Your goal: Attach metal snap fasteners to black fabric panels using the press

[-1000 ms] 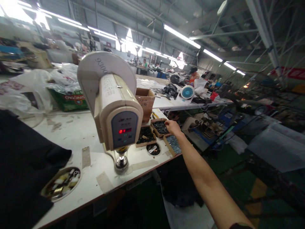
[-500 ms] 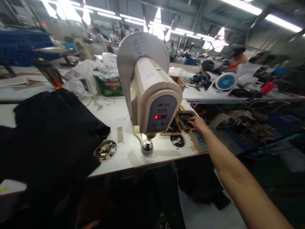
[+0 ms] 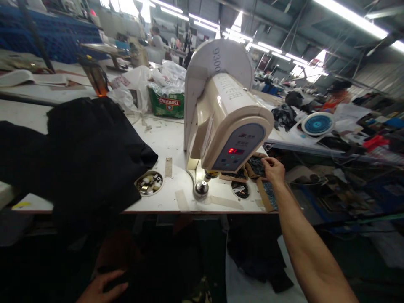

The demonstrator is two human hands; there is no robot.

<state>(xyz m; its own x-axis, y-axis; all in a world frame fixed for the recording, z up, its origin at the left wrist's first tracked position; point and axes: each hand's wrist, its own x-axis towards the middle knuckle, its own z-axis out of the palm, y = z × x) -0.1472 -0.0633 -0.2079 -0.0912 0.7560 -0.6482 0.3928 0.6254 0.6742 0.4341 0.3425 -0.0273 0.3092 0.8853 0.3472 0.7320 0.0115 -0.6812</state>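
My right hand reaches into a cardboard box of small dark parts at the right end of the white table, fingers curled down into it; what they hold is hidden. A cream press machine with a red digit display stands just left of that hand. My left hand rests low at the bottom edge on dark cloth, fingers spread flat. A pile of black fabric covers the table's left side.
A round recessed dish of metal bits sits left of the machine's foot, another recess to its right, and a tray of bluish parts at the table corner. Plastic bags and a green carton lie behind. A small blue fan stands on the neighbouring table.
The view has swung left and down, so the machine sits further right in view. My right hand stays at the parts box. My left hand has come into view at the bottom.
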